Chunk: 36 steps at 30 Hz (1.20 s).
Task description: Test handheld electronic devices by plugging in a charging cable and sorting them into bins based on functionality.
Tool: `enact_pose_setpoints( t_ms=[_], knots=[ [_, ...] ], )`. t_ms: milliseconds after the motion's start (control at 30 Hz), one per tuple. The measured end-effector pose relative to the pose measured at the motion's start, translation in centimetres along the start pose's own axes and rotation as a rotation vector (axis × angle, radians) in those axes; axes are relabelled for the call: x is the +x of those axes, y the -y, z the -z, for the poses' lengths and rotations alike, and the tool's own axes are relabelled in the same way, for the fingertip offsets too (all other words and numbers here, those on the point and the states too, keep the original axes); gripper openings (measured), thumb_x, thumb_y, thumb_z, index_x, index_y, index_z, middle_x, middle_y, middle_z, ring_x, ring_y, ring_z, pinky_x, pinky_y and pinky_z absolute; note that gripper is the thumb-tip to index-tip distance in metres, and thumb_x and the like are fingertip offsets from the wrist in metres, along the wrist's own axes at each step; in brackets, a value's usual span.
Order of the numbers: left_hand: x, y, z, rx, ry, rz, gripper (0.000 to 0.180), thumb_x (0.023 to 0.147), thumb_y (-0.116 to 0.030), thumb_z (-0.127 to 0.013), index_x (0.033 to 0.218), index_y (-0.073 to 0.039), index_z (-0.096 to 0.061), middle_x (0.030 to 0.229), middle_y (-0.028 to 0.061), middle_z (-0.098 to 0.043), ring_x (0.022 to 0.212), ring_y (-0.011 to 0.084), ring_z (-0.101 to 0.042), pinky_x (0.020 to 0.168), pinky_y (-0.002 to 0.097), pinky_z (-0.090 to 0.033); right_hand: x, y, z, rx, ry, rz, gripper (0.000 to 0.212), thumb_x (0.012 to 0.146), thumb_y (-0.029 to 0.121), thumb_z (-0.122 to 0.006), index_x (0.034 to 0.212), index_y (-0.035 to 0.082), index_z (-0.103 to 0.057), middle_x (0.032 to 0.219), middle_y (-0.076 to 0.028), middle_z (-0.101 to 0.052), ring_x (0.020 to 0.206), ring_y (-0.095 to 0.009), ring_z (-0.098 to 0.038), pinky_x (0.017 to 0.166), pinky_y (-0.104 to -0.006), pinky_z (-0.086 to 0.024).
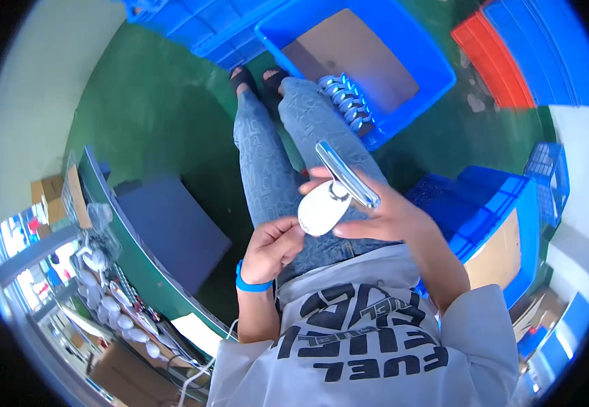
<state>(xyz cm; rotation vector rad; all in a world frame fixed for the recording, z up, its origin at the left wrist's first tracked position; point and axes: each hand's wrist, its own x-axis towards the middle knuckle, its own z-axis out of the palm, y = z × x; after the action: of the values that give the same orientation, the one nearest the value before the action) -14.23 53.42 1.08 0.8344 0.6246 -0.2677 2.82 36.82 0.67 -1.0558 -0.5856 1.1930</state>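
Over my lap is a white, rounded fitting with a chrome bar [321, 209] set across its far end. My left hand [272, 249], a blue band at its wrist, is closed, with thumb and forefinger pinching the near-left rim of the white part. Around the right side of the same piece curve the fingers of my right hand [389, 216], partly hidden behind the chrome bar. Beyond my knee, a row of several shiny chrome pieces [349, 102] lies along the near side of a blue bin [433, 88].
Cardboard lines the blue bin's bottom. Another blue crate [528, 227] with cardboard stands at right. To the left, a workbench [142, 234] bears several white round-ended pieces [115, 308] and cables. Red and blue crates [491, 61] stand at the far right.
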Motion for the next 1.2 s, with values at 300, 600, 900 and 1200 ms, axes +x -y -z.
enact_pose_setpoints(
  t_ms=[300,600,900,1200],
  knots=[
    [1.0,2.0,-3.8,-0.044,-0.086,0.062,0.022,0.094,-0.019,-0.057,0.084,0.0,-0.055,0.054,-0.0051,-0.031,0.043,0.005,-0.026,0.035,0.0217,-0.017,-6.1,-1.4,-0.9,0.308,-0.224,0.179,0.062,0.083,0.001,-0.071,0.136,0.003,-0.041,0.135,-0.011,-0.05,0.125,-0.019,-0.048,0.103,-0.034,-0.042],
    [4.5,1.9,-8.8,0.188,0.104,0.125,0.026,0.095,-0.018,-0.059,0.087,0.007,-0.06,0.052,-0.005,-0.034,0.041,0.0034,-0.024,0.036,0.0223,-0.016,-23.5,1.7,3.2,0.193,-1.159,0.63,0.063,0.083,0.007,-0.07,0.136,0.01,-0.036,0.126,-0.017,-0.055,0.103,-0.024,-0.062,0.068,-0.0301,-0.056],
    [5.2,-1.7,-3.4,0.342,-0.19,-0.19,0.025,0.1,-0.023,-0.053,0.093,0.0,-0.062,0.052,-0.0076,-0.029,0.042,0.0013,-0.019,0.036,0.0223,-0.011,-42.6,-12.0,8.5,-0.706,-1.878,-0.689,0.055,0.08,0.036,-0.072,0.119,0.008,-0.046,0.09,-0.022,-0.068,0.088,-0.042,-0.066,0.078,-0.0475,-0.051],
    [4.9,-1.4,-2.5,0.338,-0.184,-0.221,0.025,0.101,-0.023,-0.051,0.096,0.0,-0.061,0.052,-0.0072,-0.029,0.043,0.0011,-0.019,0.037,0.022,-0.011,-46.0,-13.3,8.9,-1.468,-1.19,-0.694,0.054,0.068,-0.012,-0.056,0.115,0.014,-0.058,0.144,-0.011,-0.041,0.135,-0.032,-0.038,0.104,-0.0408,-0.043]
  ],
)
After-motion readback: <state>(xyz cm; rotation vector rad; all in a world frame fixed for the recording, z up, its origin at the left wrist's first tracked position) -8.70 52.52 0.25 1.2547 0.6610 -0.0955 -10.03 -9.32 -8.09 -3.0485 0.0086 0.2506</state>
